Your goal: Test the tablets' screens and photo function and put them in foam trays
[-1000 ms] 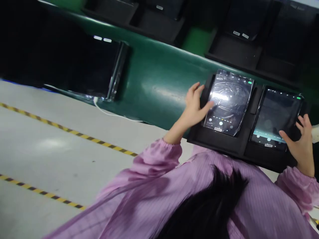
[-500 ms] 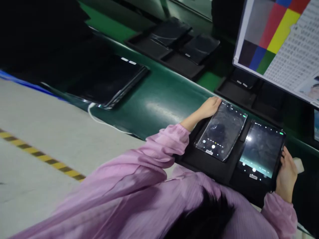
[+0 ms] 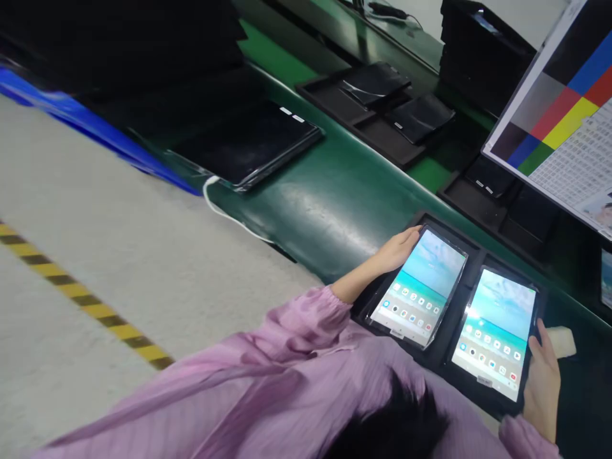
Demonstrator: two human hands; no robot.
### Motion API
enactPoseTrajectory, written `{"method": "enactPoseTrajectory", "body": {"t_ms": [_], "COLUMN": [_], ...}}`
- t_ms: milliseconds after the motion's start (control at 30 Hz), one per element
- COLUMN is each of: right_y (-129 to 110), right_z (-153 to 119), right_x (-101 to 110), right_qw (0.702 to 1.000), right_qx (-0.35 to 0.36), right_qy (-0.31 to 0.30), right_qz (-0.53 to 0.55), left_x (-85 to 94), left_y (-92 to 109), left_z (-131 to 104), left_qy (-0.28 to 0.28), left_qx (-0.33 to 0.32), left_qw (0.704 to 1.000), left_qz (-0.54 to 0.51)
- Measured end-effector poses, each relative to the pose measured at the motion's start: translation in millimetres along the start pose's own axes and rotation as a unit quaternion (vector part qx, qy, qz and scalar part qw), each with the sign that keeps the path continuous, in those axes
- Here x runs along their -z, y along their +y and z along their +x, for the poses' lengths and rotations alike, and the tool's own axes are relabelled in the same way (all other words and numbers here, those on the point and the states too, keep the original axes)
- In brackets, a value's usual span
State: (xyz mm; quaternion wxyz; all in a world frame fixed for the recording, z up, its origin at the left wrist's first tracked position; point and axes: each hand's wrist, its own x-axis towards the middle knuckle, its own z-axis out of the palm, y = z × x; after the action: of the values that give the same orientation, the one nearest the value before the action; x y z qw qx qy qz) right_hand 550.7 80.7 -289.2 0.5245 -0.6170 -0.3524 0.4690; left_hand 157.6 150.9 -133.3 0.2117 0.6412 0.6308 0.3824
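Note:
Two lit tablets lie side by side in a black two-compartment tray (image 3: pixel 471 252). Each shows a home screen with a blue-green beach wallpaper and rows of app icons. My left hand (image 3: pixel 400 250) is closed on the upper left edge of the left tablet (image 3: pixel 421 287), which has clear film round it. The right tablet (image 3: pixel 497 331) has its right edge gripped by my right hand (image 3: pixel 542 379), whose lower fingers are partly hidden. Small pale labels sit at the bottom of both tablets.
Beyond the bench edge, another tray (image 3: pixel 329 95) carries two dark tablets. A colour chart board (image 3: pixel 554 121) stands at upper right. A white block (image 3: pixel 561 342) is beside my right hand. Dark tablets (image 3: pixel 248 146) and a white cable (image 3: pixel 224 213) lie left on the green bench (image 3: pixel 315 210).
Both tablet screens have gone from a dark camera view to the bright home screen. The tablets look lower and flatter in the tray, and the whole view has shifted.

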Motion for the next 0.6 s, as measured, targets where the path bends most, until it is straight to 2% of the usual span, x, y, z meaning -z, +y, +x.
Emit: {"method": "enactPoseTrajectory", "body": {"t_ms": [100, 167, 233, 300, 400, 467, 533, 600], "right_y": [-13, -24, -39, -58, -91, -112, -128, -138], "right_z": [-17, -12, 10, 46, 104, 128, 136, 131], "right_x": [1, 3, 6, 7, 0, -6, -11, -13], "right_qw": [0.998, 0.994, 0.99, 0.989, 0.984, 0.978, 0.97, 0.959], "right_qx": [0.04, 0.081, 0.106, 0.107, 0.106, 0.132, 0.175, 0.224], "right_qy": [0.029, 0.063, 0.073, 0.066, 0.075, 0.082, 0.084, 0.082], "right_qz": [-0.024, -0.042, -0.061, -0.082, -0.12, -0.139, -0.148, -0.152], "left_x": [30.2, 50.7, 65.5, 72.1, 67.5, 57.5, 44.5, 30.8], "left_y": [8, 12, 9, 1, -20, -37, -55, -73], "left_z": [-30, -48, -66, -86, -119, -140, -155, -161], "left_qy": [-0.026, -0.044, -0.039, -0.024, -0.039, -0.066, -0.071, -0.051], "left_qx": [-0.027, -0.033, -0.023, -0.025, -0.073, -0.119, -0.173, -0.215], "left_qw": [0.999, 0.998, 0.997, 0.994, 0.987, 0.977, 0.96, 0.94], "left_qz": [-0.003, 0.022, 0.068, 0.107, 0.138, 0.165, 0.21, 0.259]}}
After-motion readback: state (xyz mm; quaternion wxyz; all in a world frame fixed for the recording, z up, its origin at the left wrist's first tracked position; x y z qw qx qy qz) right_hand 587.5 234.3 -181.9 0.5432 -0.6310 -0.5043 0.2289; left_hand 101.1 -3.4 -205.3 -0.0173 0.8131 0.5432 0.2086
